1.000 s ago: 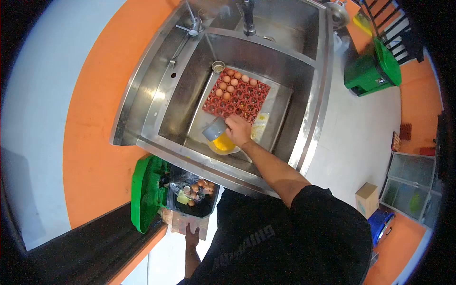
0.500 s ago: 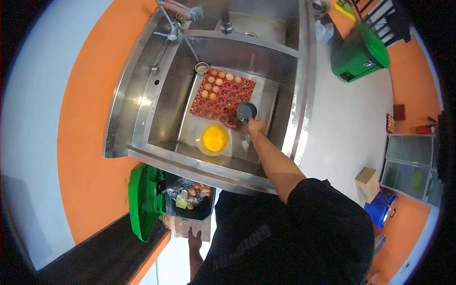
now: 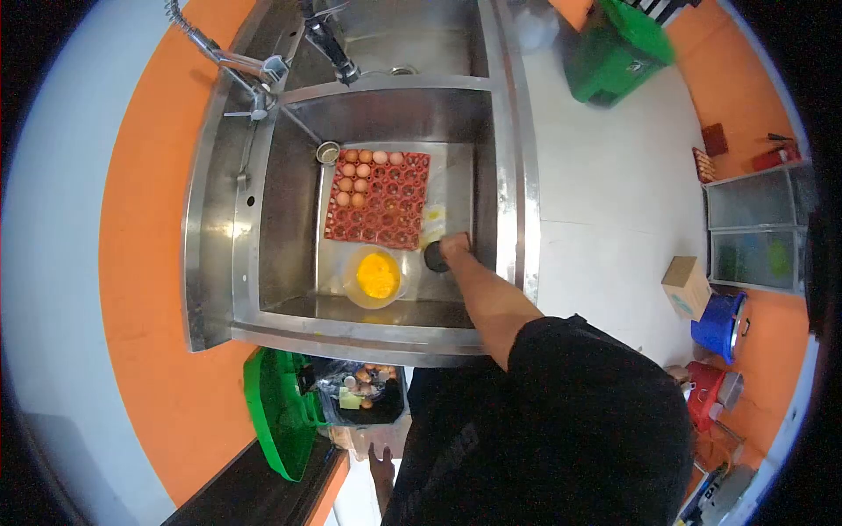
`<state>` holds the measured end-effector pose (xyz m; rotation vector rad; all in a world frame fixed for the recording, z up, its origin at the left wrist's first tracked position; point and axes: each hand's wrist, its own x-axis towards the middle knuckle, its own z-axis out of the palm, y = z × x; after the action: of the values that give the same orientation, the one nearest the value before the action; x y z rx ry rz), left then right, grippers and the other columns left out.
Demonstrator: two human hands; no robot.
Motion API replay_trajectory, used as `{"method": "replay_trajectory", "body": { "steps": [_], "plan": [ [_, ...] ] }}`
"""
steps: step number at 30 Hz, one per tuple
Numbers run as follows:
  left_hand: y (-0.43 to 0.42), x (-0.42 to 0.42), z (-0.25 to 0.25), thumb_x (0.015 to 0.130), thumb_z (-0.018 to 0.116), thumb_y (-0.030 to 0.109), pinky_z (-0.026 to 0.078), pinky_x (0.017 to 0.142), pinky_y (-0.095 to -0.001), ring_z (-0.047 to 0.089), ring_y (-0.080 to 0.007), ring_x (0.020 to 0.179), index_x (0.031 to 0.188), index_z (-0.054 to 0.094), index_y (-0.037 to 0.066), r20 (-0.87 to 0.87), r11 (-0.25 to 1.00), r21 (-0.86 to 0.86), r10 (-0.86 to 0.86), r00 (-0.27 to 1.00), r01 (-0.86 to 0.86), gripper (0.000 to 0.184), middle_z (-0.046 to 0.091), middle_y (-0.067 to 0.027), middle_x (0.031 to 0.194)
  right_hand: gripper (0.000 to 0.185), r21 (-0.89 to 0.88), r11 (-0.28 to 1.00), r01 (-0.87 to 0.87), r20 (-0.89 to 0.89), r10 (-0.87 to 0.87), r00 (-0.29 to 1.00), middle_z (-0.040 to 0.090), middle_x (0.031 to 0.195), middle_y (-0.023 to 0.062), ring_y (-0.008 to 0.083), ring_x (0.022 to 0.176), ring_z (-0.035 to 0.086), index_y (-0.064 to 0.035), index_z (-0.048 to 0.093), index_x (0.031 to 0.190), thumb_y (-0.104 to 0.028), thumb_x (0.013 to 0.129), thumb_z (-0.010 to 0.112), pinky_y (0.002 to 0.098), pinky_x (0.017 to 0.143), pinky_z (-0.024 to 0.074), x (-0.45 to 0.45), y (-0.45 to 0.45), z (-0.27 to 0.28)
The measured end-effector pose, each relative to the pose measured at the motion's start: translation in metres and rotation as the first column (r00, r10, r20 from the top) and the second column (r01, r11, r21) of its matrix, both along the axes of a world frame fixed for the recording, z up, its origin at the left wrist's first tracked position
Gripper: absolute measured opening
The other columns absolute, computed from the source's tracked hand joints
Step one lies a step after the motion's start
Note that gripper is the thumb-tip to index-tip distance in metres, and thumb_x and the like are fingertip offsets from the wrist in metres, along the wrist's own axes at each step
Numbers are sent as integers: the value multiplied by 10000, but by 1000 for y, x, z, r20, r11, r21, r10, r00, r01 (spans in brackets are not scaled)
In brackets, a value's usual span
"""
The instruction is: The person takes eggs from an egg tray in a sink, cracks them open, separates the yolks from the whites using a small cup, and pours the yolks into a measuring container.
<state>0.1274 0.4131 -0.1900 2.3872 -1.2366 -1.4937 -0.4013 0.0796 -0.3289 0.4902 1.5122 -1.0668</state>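
Note:
My right hand (image 3: 454, 248) is closed around a dark, round, cup-like utensil (image 3: 436, 256), low in the steel sink (image 3: 294, 210). Close by lies a red egg tray (image 3: 381, 210), with several brown eggs (image 3: 346, 186) in its upper left part and bare hollows elsewhere. A translucent bowl (image 3: 399, 294) of beaten-looking yellow egg (image 3: 378, 275) stands just below the tray. Between the tray and the sink's right side, a yellowish wet smear (image 3: 434, 221) shows on the floor. My left hand (image 3: 381, 465) hangs low beside my body, fingers apart, holding nothing.
A green-lidded bin (image 3: 276, 416) stands open below the sink, with eggshells (image 3: 364, 384) inside. The faucet (image 3: 250, 92) rises at the sink's upper left. Another green bin (image 3: 618, 57), a cardboard box (image 3: 687, 287) and a blue tub (image 3: 719, 326) are on the right.
My right hand has moved the dark utensil from over the tray's lower right corner down to the sink floor beside it. The whole view has shifted; my left hand stays low.

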Motion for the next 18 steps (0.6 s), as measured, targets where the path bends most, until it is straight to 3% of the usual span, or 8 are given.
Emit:
{"method": "replay_trajectory", "body": {
  "steps": [2,3,7,8,9,10,14,18],
  "plan": [
    [9,16,-38,914,632,198,535,805,-351,629,-279,1010,1445,297,-19,-146,992,-109,47,988,-63,664,477,-257,1328,254,-228,969,95,143,-63,988,597,793,35,184,684,581,-85,612,1064,-164,829,666,335,637,499,-10,-15,39],
    [5,20,-43,919,627,176,546,755,-339,640,-269,970,1443,291,-23,-153,998,-13,56,987,-59,654,459,-237,1355,261,-330,940,85,142,-40,989,596,795,29,177,680,578,-87,613,1074,-160,829,666,330,634,499,-19,-22,60],
    [-17,2,-51,912,643,204,542,729,-324,648,-243,890,1427,312,-33,-139,981,-192,-42,989,15,656,504,-203,1298,300,-598,747,-291,-347,86,934,619,874,69,205,769,609,-70,607,1098,-118,811,681,341,681,505,-68,-29,157],
    [-21,2,-52,911,645,206,541,730,-322,648,-239,889,1427,313,-34,-144,983,-180,-68,987,41,659,504,-204,1297,314,-431,707,-561,-729,94,678,616,902,86,228,800,612,-68,603,1110,-123,813,687,354,703,508,-84,-26,179],
    [-27,2,-53,910,647,209,541,731,-321,648,-236,887,1426,314,-36,-150,984,-168,-92,984,67,661,503,-206,1297,327,-158,669,-727,-957,78,280,614,930,103,252,831,616,-67,598,1123,-128,816,693,367,725,510,-102,-20,199],
    [-31,2,-53,909,649,212,541,733,-319,647,-232,886,1426,316,-37,-154,984,-155,-116,981,92,663,503,-208,1296,341,161,637,-754,-984,41,-175,612,958,119,276,863,619,-66,593,1136,-133,819,700,380,747,513,-116,-12,214],
    [-40,-6,-46,914,642,222,541,757,-323,649,-227,878,1421,325,-42,-148,996,-80,-41,988,30,654,475,-226,1334,391,367,567,-737,-927,159,-339,579,1068,142,354,938,606,-101,583,1190,-195,831,704,421,810,512,-151,16,241],
    [-46,12,-55,918,634,234,538,782,-327,643,-261,941,1413,329,-59,23,939,-70,-336,941,337,651,463,-240,1350,407,443,540,-715,-896,245,-370,563,1100,132,356,952,607,-117,583,1207,-215,831,703,423,811,516,-156,29,232]
  ]
}}
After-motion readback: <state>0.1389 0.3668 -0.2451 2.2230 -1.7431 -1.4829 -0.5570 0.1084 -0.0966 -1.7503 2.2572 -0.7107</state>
